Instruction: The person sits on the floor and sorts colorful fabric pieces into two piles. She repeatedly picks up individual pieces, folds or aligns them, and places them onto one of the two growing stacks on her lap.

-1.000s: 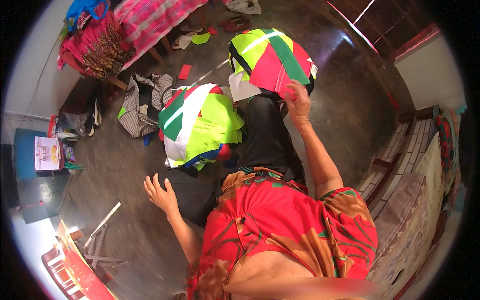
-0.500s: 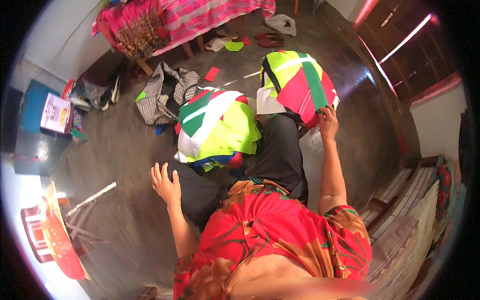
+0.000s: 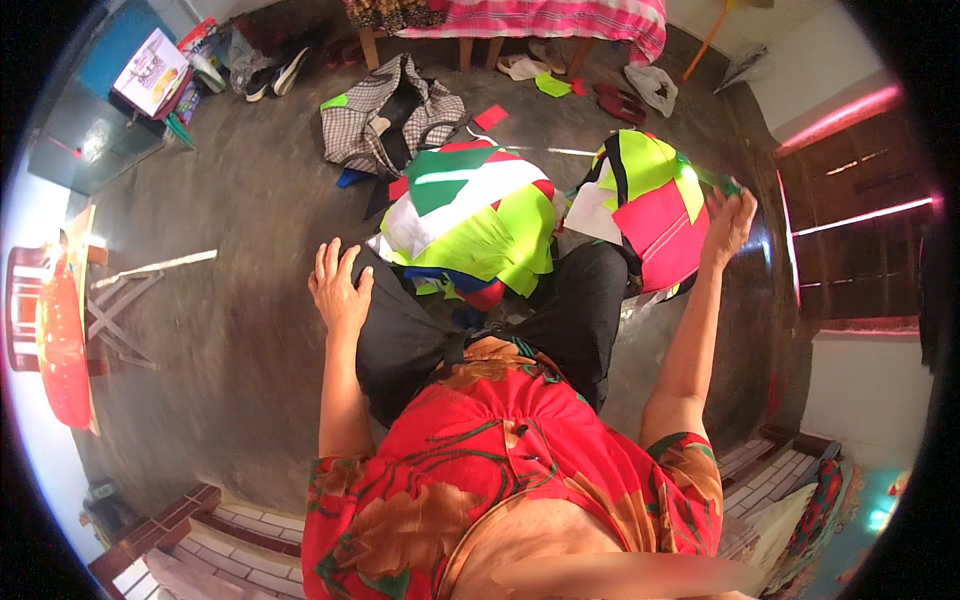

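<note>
My right hand [image 3: 729,225] pinches one end of a green fabric piece [image 3: 715,180], lifted at the right of a fabric heap. That right heap [image 3: 662,228] holds yellow-green, pink, white and black pieces and stands by my right knee. My left hand [image 3: 341,285] rests on my left knee with its fingers spread, holding nothing. In front of my knees sits a second heap [image 3: 470,222] of yellow-green, white, green and red pieces, with blue and red ones low on its near side.
A checked cloth bag [image 3: 385,115] lies gaping beyond the left heap, beside a red scrap [image 3: 491,117]. Farther off stand a cloth-covered table [image 3: 560,18], shoes [image 3: 620,103] and a white plastic bag [image 3: 652,88]. A red plastic chair [image 3: 62,335] is at the left.
My right hand has drawn the green piece up and to the right, off the pink fabric it lay across. The left hand stays on the knee. The whole view has shifted.
</note>
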A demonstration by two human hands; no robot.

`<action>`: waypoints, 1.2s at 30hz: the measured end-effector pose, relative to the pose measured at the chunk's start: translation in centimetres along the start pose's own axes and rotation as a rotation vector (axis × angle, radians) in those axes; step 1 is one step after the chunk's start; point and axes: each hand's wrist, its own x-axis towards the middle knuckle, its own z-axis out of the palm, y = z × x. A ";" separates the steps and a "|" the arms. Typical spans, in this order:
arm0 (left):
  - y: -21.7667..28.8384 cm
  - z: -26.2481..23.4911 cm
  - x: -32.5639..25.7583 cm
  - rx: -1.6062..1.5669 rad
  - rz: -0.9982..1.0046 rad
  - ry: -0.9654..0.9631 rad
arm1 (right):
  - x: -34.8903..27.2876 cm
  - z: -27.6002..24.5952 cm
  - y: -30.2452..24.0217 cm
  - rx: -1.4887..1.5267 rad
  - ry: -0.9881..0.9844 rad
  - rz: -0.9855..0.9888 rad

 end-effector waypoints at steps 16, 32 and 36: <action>-0.6 -0.2 0.2 -0.083 -0.030 0.006 | -5.7 27.8 -15.1 0.365 -0.582 -0.391; -0.5 0.0 0.4 -0.071 -0.026 0.006 | -12.7 23.8 5.2 -0.184 -0.802 -0.411; -0.6 0.1 0.6 -0.073 -0.018 0.004 | -11.2 23.7 5.4 -0.303 -0.796 -0.407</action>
